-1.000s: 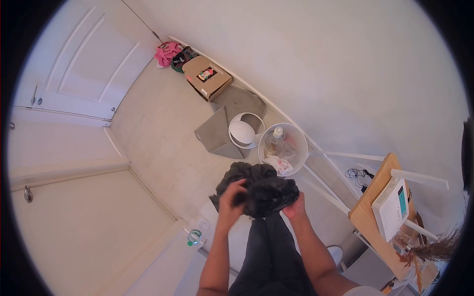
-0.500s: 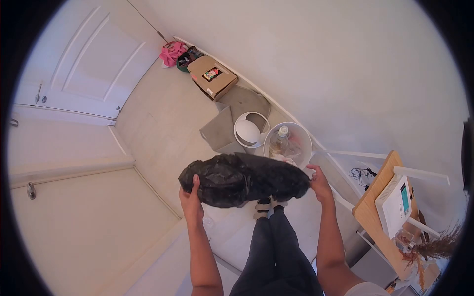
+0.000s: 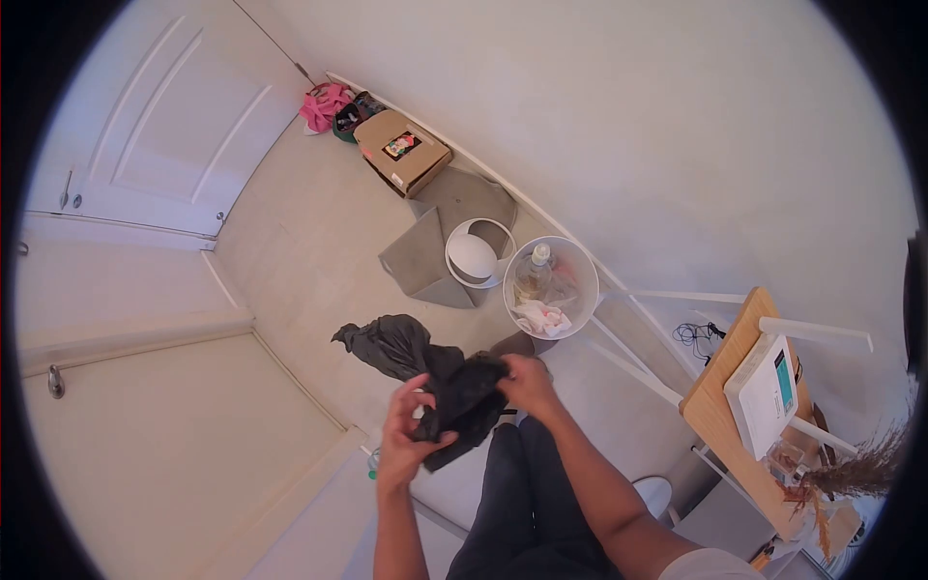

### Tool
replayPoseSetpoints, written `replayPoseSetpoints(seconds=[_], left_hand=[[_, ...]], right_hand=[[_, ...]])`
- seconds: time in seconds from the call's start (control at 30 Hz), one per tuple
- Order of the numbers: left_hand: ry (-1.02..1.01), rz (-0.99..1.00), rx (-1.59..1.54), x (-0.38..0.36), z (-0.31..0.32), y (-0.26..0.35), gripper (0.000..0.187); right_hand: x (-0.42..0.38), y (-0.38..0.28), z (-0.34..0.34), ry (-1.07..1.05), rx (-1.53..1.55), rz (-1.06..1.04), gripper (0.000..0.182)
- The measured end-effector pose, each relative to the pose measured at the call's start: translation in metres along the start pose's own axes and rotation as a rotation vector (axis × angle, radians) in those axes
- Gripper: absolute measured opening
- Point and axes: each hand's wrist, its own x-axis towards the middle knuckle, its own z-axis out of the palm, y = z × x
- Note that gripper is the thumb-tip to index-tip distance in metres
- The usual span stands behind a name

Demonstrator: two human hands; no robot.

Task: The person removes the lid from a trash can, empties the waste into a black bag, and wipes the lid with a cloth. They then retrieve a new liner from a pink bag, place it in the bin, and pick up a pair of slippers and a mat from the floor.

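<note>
A black plastic bag (image 3: pixel 389 346) hangs in the air before my legs, its loose end trailing off to the upper left. My right hand (image 3: pixel 530 389) pinches the bag's gathered near part. Curved about the bag's other side, my left hand (image 3: pixel 400 437) has its thumb and fingers against the plastic. Just beyond my hands a white bin (image 3: pixel 591 290) stands on the floor, holding a clear bottle (image 3: pixel 533 277) with a white top and crumpled tissue (image 3: pixel 539 317). The bin's white lid (image 3: pixel 473 255), a ring with a domed flap, lies to its left.
A grey mat (image 3: pixel 418 263) lies folded under the lid. Behind it are a cardboard box (image 3: pixel 404 153) and a pink bag (image 3: pixel 324 104) along the wall. To the right stands a wooden-topped table (image 3: pixel 710 387) with a white box (image 3: pixel 759 394). White doors (image 3: pixel 164 126) are at the left.
The bag, earlier stretched sideways between both hands, is now bunched lower down with one end hanging left. My right hand has moved left, close to my left hand.
</note>
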Motion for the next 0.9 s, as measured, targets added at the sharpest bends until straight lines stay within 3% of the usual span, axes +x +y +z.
replayPoseSetpoints(seconds=[0.03,0.07,0.1,0.13,0.2,0.23,0.27,0.33,0.4,0.47,0.53,0.6,0.63,0.67,0.7,0.77,0.8,0.87,0.9], left_hand=[[-0.054,-0.044,-0.16,-0.002,-0.02,-0.008,0.042],[-0.106,-0.087,-0.319,-0.002,-0.044,-0.018,0.048],[-0.233,0.046,-0.158,0.001,-0.071,-0.035,0.045],[-0.231,0.045,-0.157,0.005,-0.077,-0.042,0.045],[-0.274,0.09,0.896,0.009,-0.077,-0.038,0.039],[-0.136,0.098,1.125,0.005,-0.066,-0.042,0.038],[-0.132,0.09,1.125,0.009,-0.062,-0.046,0.038],[0.001,0.411,1.215,0.02,-0.059,-0.06,0.042],[-0.016,0.383,1.068,0.022,-0.046,-0.06,0.044],[0.018,0.127,0.736,0.019,-0.019,-0.045,0.046],[-0.046,0.186,0.705,0.02,-0.011,-0.056,0.051],[-0.039,0.238,0.51,0.017,0.002,-0.055,0.061],[-0.081,0.088,0.509,0.015,0.004,-0.044,0.071],[-0.081,0.09,0.51,0.014,0.0,-0.047,0.071],[-0.024,0.124,0.579,0.012,-0.008,-0.054,0.077],[0.055,0.146,0.541,0.016,-0.024,-0.058,0.083],[0.05,0.148,0.538,0.02,-0.034,-0.059,0.083],[0.088,0.206,0.927,0.026,-0.058,-0.067,0.08],[0.084,0.205,0.924,0.028,-0.067,-0.071,0.08]], right_hand=[[0.003,0.015,-0.007,0.061,0.125,0.168,0.016],[0.007,0.04,-0.012,0.143,0.206,0.178,0.018],[0.007,0.059,-0.019,0.225,0.288,0.189,0.02],[0.005,0.061,-0.026,0.223,0.29,0.19,0.02],[0.002,0.061,-0.035,0.196,-0.005,0.312,0.016],[0.004,0.06,-0.036,0.186,-0.006,0.315,0.016],[0.006,0.061,-0.037,0.184,-0.006,0.286,0.019],[0.012,0.054,-0.04,0.187,-0.006,0.257,0.022],[0.013,0.032,-0.042,0.286,0.692,0.43,0.036],[0.015,0.033,-0.025,0.348,0.741,0.421,0.046],[0.012,0.02,0.011,0.756,0.882,0.206,0.045],[0.003,0.024,0.041,0.633,0.978,0.09,0.038],[-0.001,0.027,0.047,0.541,0.531,0.071,0.039],[-0.005,0.035,0.053,0.436,0.088,0.052,0.043],[-0.006,0.047,0.057,0.437,0.089,0.052,0.043],[-0.006,0.078,0.057,0.0,-0.161,-0.174,0.059],[-0.006,0.107,0.052,0.004,-0.164,-0.174,0.059],[-0.006,0.157,0.035,-0.545,-0.646,-0.34,0.072],[-0.003,0.139,0.025,-0.543,-0.648,-0.336,0.072]])
